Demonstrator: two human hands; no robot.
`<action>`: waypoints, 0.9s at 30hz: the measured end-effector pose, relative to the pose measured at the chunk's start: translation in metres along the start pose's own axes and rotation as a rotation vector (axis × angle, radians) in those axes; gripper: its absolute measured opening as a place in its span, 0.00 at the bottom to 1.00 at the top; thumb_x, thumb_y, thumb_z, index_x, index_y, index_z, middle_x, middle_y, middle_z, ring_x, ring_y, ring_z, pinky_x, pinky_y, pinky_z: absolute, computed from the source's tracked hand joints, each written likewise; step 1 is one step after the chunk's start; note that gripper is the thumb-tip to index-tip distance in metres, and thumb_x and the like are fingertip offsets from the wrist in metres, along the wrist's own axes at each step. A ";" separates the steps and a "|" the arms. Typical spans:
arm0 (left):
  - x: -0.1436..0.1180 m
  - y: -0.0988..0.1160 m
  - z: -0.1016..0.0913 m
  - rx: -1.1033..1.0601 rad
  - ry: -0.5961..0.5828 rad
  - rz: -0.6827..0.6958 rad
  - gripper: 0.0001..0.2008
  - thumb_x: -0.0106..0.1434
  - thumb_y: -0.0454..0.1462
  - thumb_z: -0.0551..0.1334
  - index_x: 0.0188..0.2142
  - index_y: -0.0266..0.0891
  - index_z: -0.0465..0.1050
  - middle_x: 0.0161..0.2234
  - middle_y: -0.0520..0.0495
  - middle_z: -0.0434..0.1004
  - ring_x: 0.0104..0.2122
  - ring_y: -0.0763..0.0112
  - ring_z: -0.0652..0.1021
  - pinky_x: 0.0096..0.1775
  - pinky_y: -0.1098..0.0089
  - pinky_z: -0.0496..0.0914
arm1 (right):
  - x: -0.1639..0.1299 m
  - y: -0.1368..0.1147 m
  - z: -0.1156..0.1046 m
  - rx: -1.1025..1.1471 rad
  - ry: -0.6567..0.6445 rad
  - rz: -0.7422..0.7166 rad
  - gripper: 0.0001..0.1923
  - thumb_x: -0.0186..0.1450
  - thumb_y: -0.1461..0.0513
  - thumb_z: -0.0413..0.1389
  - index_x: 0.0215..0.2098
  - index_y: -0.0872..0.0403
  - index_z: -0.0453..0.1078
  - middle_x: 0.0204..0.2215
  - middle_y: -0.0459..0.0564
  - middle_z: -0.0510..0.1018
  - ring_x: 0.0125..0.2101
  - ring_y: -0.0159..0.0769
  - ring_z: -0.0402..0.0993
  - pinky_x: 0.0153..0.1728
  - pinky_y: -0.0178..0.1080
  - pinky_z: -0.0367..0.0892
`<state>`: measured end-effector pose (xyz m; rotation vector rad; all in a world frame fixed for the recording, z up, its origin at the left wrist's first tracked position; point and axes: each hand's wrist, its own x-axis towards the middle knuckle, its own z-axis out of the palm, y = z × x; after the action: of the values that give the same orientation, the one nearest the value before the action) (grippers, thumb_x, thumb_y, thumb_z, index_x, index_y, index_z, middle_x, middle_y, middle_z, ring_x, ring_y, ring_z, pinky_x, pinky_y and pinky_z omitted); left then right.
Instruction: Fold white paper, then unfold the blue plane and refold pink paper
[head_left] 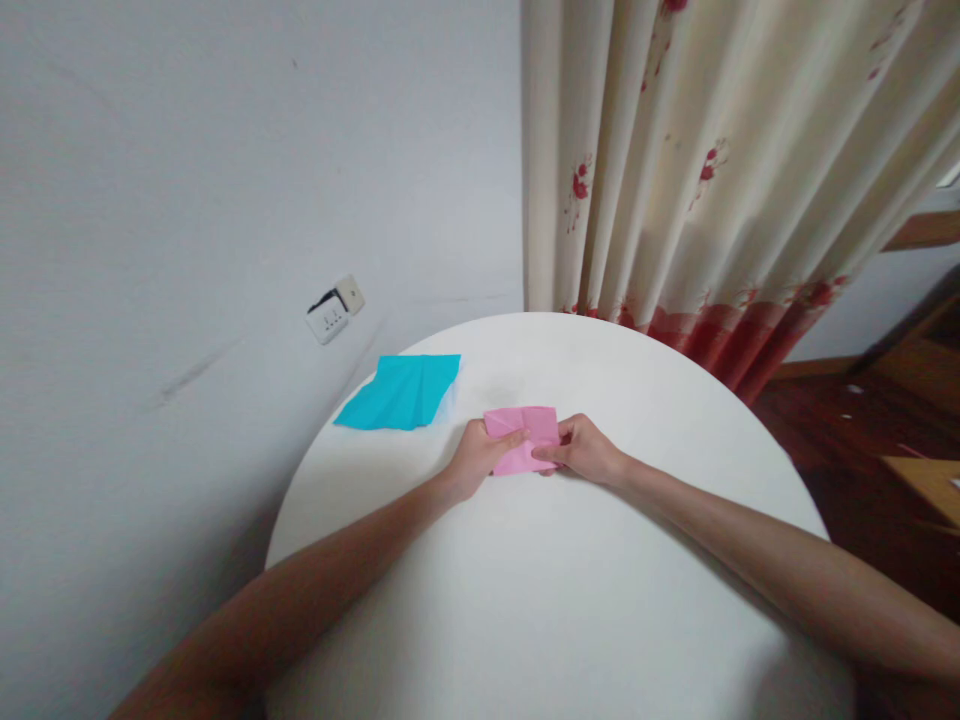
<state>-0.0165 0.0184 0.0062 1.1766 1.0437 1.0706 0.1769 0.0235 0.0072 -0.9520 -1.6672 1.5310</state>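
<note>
Toward the far middle of the round white table point(570, 580) a small folded pink paper point(525, 436) lies flat, and both of the person's hands are on it. From where I stand the left hand point(480, 458) comes in from the paper's left edge, its thumb laid across the top of the sheet while the other fingers curl beneath or behind it, so it pinches that side. The right hand point(586, 450) closes on the opposite side, thumb and forefinger nipping the near right corner; the remaining fingers are tucked in, and I cannot tell whether they touch the paper. The pink piece is wider than it is deep, its long side running left to right across the person's view, squarely between the two hands, so neither hand is noticeably nearer than the other. A crease or flap seems to run down its middle, though it is too small to read clearly. Off to the left, apart from the hands and close to the table's edge by the wall, lies a creased blue paper point(401, 392), untouched. Behind the table hangs a cream curtain point(697, 170) with red flowers.
</note>
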 end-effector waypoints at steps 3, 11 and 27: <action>0.000 -0.001 0.000 0.009 0.039 -0.001 0.22 0.48 0.43 0.74 0.40 0.32 0.79 0.37 0.40 0.82 0.31 0.64 0.80 0.34 0.66 0.75 | -0.001 0.000 0.002 0.000 -0.027 0.006 0.20 0.52 0.51 0.66 0.21 0.61 0.73 0.18 0.48 0.75 0.19 0.27 0.63 0.21 0.32 0.56; 0.002 -0.001 0.000 0.133 0.122 0.039 0.21 0.47 0.44 0.74 0.38 0.33 0.80 0.37 0.41 0.82 0.32 0.65 0.80 0.34 0.68 0.73 | 0.005 -0.003 0.003 0.044 0.255 -0.080 0.20 0.53 0.49 0.65 0.30 0.59 0.75 0.27 0.50 0.77 0.25 0.32 0.68 0.25 0.34 0.61; 0.000 -0.004 0.001 0.135 0.017 -0.005 0.21 0.48 0.43 0.74 0.38 0.32 0.79 0.37 0.40 0.82 0.32 0.65 0.79 0.33 0.68 0.72 | 0.005 -0.015 0.008 0.295 0.386 -0.122 0.13 0.49 0.55 0.68 0.24 0.57 0.77 0.22 0.48 0.77 0.23 0.31 0.67 0.26 0.36 0.61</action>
<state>-0.0155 0.0184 0.0022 1.2732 1.1462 1.0207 0.1663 0.0228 0.0214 -0.9002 -1.1702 1.3617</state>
